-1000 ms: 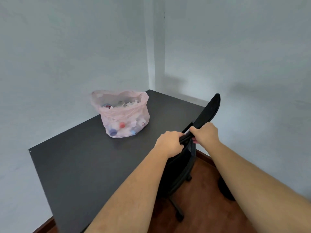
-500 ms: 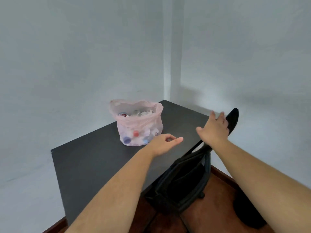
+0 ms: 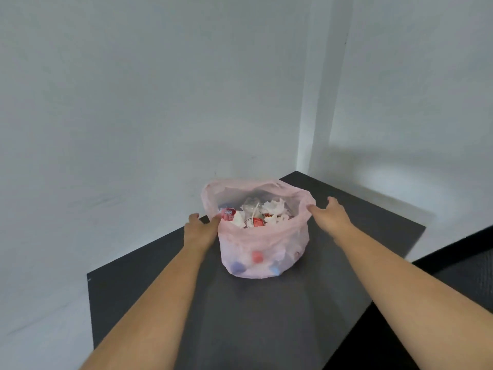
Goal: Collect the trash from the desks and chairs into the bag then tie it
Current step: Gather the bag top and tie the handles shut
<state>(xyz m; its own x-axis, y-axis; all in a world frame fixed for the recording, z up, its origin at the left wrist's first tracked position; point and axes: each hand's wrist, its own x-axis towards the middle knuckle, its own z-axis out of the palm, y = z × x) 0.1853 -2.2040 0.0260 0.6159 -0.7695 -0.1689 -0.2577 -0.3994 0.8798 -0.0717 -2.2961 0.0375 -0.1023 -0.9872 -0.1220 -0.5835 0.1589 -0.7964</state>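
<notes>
A translucent pink trash bag (image 3: 262, 252) stands open on the black desk (image 3: 160, 289), near the far corner. Inside it lie crumpled white paper, a red-labelled can (image 3: 253, 222) and coloured bottle caps that show through the plastic. My left hand (image 3: 200, 228) rests against the bag's left rim, fingers on the plastic and thumb raised apart. My right hand (image 3: 330, 213) is at the right rim, its fingertips touching the edge and its thumb spread. Neither hand has closed on the plastic.
White walls meet in a corner just behind the desk. The black chair (image 3: 469, 257) stands at the right, past the desk's right edge. Both my forearms stretch over the desk's near half.
Both hands let go of the chair's backrest and reached forward across the desk to the bag's rim. The view came closer to the bag, and the chair slid off to the right.
</notes>
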